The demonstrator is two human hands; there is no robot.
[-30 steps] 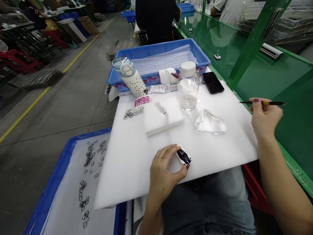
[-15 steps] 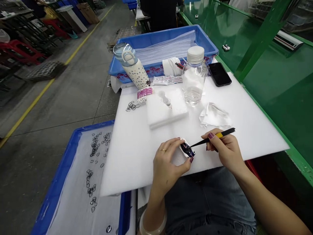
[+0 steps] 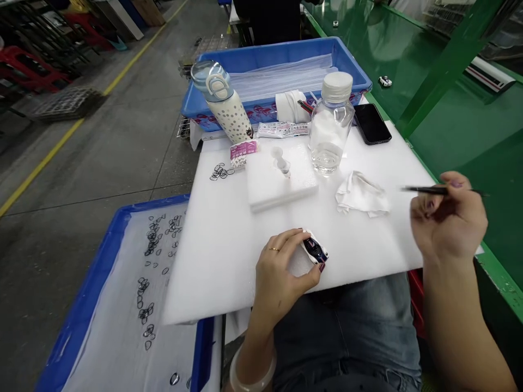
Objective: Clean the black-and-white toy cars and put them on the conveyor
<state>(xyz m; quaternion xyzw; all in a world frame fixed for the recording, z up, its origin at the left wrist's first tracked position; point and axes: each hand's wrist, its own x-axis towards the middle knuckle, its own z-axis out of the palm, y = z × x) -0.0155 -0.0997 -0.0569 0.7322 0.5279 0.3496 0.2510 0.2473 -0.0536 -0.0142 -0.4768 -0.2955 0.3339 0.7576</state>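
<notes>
My left hand (image 3: pixel 281 267) rests on the white foam board (image 3: pixel 220 245), thumb and fingers closed on the ends of a small toy car (image 3: pixel 315 248) with a dark top and white sides. Raised above the board's right edge, my right hand (image 3: pixel 449 218) is closed around dark tweezers (image 3: pixel 429 190); motion smears them, and their tip points left. A crumpled white cloth (image 3: pixel 362 194) lies between the two hands. Behind the car sits a white foam block (image 3: pixel 281 188) with a small translucent cup-like piece (image 3: pixel 280 161) on it.
A clear bottle (image 3: pixel 332 125), a phone (image 3: pixel 371 124), a dotted drink bottle (image 3: pixel 226 103), a cotton swab pack (image 3: pixel 244 153) and black rings (image 3: pixel 221 172) stand or lie around the block. Blue trays (image 3: pixel 278 51) flank the board. More cars (image 3: pixel 384 81) sit on the green surface.
My right hand has lifted the tweezers off the toy car and swung them right and away. My left hand still holds the car in place. The view has shifted slightly.
</notes>
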